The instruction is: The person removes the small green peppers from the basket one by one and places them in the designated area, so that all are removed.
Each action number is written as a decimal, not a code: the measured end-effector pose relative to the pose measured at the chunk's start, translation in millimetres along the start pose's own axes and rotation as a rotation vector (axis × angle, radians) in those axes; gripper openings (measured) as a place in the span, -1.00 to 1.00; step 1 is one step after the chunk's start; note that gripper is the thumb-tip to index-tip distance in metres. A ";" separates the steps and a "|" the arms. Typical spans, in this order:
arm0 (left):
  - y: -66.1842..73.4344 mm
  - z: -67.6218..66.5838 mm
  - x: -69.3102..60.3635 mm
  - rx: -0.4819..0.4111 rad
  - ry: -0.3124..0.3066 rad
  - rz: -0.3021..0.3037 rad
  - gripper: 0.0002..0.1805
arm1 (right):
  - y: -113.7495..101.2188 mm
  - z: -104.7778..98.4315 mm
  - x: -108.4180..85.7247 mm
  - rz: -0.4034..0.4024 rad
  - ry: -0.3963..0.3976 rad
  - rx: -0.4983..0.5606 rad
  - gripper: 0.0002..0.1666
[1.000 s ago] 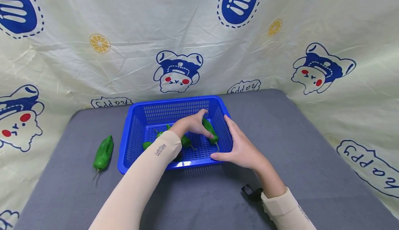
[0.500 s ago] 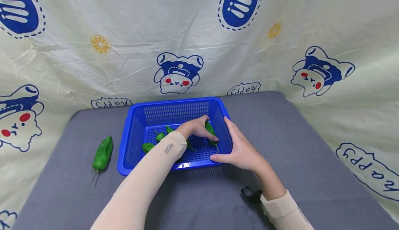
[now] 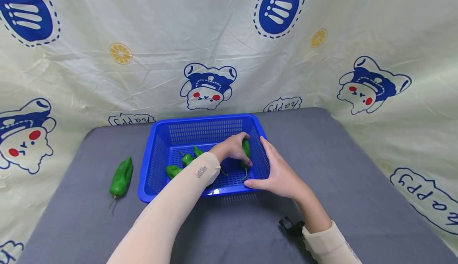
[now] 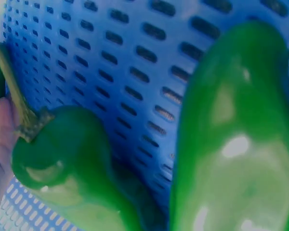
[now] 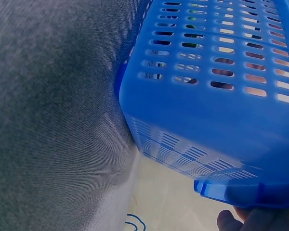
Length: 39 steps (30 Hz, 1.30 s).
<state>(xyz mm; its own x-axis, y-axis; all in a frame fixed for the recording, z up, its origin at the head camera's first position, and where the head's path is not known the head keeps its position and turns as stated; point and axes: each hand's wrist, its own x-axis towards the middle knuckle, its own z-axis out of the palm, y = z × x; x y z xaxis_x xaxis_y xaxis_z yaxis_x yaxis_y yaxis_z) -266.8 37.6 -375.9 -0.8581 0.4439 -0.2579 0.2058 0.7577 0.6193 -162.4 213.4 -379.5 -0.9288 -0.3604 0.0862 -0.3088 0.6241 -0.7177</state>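
- A green pepper (image 3: pixel 246 148) is grasped by the left hand (image 3: pixel 233 146), with the thumb closed on the side toward the near edge of the table (image 3: pixel 311 148) and the other fingers (image 3: pixel 244 135) on the side toward the far edge.
- The grasped pepper is located inside the blue basket (image 3: pixel 204 119), by the wall toward the table's right edge; its stem is turned toward the near edge. Whether it is lifted off the basket floor cannot be told.
- The near corner of the basket, on the side toward the table's right edge, is spanned by the right hand (image 3: pixel 280 176). Its fingers are spread and fairly straight, not clenched: the thumb is laid at the near rim and the others along the side wall.
- The basket itself is set close to the table's far edge, about midway between the left and right edges.
- In its other half, three more peppers can be seen: one (image 3: pixel 173 171) partly covered by the left sleeve (image 3: pixel 179 200), one (image 3: pixel 187 160) beyond it, and one (image 3: pixel 198 151) partly hidden by the left wrist.
- A loose pepper (image 3: pixel 121 178) is left lying outside the basket, toward the table's left edge, with its stem pointed to the near edge.
- A black device (image 3: pixel 292 227) is worn at the right wrist.
- A printed cloth (image 3: pixel 154 21) is hung behind the far edge.
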 end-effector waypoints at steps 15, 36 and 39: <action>-0.8 -18.1 -10.8 -0.240 0.010 0.046 0.07 | 0.0 -2.1 1.0 0.000 -0.017 -0.029 0.46; -23.9 -93.1 -70.2 -0.596 -0.015 0.128 -0.01 | 0.9 -1.6 1.3 0.004 -0.001 -0.009 0.50; -34.3 -107.7 -87.2 -0.600 -0.003 0.148 0.01 | 1.2 -1.8 1.9 0.003 0.005 -0.023 0.49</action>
<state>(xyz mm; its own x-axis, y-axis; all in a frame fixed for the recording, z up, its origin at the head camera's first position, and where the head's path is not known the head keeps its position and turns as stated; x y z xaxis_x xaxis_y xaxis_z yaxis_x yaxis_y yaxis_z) -249.6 -78.7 -294.8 -0.8394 0.5254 -0.1390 0.0211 0.2870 0.9577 -164.8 214.7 -379.0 -0.9306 -0.3555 0.0875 -0.3108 0.6407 -0.7021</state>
